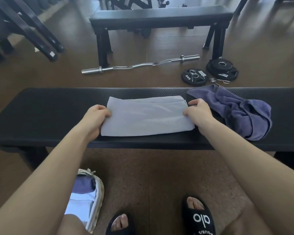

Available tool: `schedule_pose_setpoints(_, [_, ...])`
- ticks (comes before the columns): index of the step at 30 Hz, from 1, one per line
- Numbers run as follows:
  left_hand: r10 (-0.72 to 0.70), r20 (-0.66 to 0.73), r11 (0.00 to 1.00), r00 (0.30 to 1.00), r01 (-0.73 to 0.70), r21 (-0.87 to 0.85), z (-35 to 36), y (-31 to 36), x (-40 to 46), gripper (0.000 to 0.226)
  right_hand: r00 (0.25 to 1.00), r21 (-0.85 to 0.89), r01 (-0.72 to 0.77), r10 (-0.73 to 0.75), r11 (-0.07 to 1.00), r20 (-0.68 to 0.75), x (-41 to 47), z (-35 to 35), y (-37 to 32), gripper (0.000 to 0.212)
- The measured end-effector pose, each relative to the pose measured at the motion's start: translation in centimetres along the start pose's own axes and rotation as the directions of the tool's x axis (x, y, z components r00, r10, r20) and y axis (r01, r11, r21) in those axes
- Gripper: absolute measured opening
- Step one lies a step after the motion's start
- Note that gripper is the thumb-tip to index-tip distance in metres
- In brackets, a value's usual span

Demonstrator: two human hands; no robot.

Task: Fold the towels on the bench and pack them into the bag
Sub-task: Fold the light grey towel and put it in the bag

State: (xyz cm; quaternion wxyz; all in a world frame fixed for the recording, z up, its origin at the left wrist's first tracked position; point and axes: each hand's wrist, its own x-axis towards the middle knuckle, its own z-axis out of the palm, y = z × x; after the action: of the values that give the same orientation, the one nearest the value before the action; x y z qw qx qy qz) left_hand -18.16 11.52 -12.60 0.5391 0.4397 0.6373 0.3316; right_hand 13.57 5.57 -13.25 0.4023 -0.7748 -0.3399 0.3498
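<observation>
- The grey towel lies flat across the middle of the desk, folded into a long rectangle whose layered edges show along the far side.
- The left hand grips the towel's left end, fingers curled over its edge; the right hand pinches the right end between thumb and fingers.
- Both hands hold the short ends, so the step in hand looks like another fold, bringing one end over to the other.
- The purple towel sits crumpled at the right of the desk, just beside the right hand and not yet folded.
- The bag, a woven basket-like one, stands on the floor by the person's left leg, below the desk; a purple cloth and a pale one already lie inside.
- By its look the grey towel is soft, light and limp: it will sag wherever it is unsupported, and its layers may slide apart if lifted by one edge only.
- The best hold is probably at the corners of a short end, pinching all the layers together, and then under the folded bundle with flat palms for the carry down to the bag.
- A curl bar and weight plates lie on the floor beyond the desk, well apart from the work.
</observation>
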Motion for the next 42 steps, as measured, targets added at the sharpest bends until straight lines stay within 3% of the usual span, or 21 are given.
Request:
schedule_pose_setpoints(3, [0.079,-0.023,0.997,0.997,-0.079,-0.008,0.0,-0.7,0.1,0.027,1.000,0.047,-0.015,0.014,0.999,0.019,0.3,0.0,-0.1,0.026])
schedule_pose_setpoints(7, [0.231,-0.015,0.973,0.973,-0.231,-0.015,0.1,-0.5,-0.1,0.038,0.999,0.135,-0.020,0.014,0.991,0.046,0.9,-0.3,-0.7,0.029])
schedule_pose_setpoints(14, [0.249,-0.015,0.964,0.968,-0.249,-0.096,0.3,0.0,-0.1,0.040,0.997,0.191,-0.031,0.017,0.981,0.073,1.7,-0.2,-0.7,0.028])
schedule_pose_setpoints(18, [0.239,-0.078,0.954,0.968,-0.249,-0.166,0.4,0.7,0.5,0.037,0.998,0.237,0.056,-0.053,0.970,-0.019,2.4,0.2,-1.5,0.026])
schedule_pose_setpoints(24, [0.195,-0.198,0.975,0.961,-0.169,0.145,1.2,-0.8,2.3,0.038,0.989,-0.099,0.127,-0.134,0.987,-0.065,3.1,1.4,-0.2,0.013])
schedule_pose_setpoints(34, [0.367,-0.189,0.864,0.911,-0.258,0.432,1.3,-1.2,2.3,0.043,0.961,-0.252,0.231,-0.261,0.940,-0.089,2.5,1.9,0.3,0.022])
schedule_pose_setpoints(37, [0.456,-0.146,0.748,0.878,-0.290,0.597,1.9,-1.2,1.6,0.054,0.917,-0.504,0.284,-0.385,0.816,-0.107,1.8,2.8,0.2,0.034])
schedule_pose_setpoints(39, [0.569,-0.050,0.558,0.821,-0.341,0.757,2.7,-1.0,0.9,0.062,0.830,-0.747,0.319,-0.552,0.583,-0.077,1.0,3.7,-0.3,0.048])
schedule_pose_setpoints(42, [0.643,0.246,0.227,0.725,-0.487,0.843,5.0,-0.1,0.2,0.062,0.670,-0.741,0.569,-0.724,0.357,0.166,-1.4,6.6,-2.2,0.059])
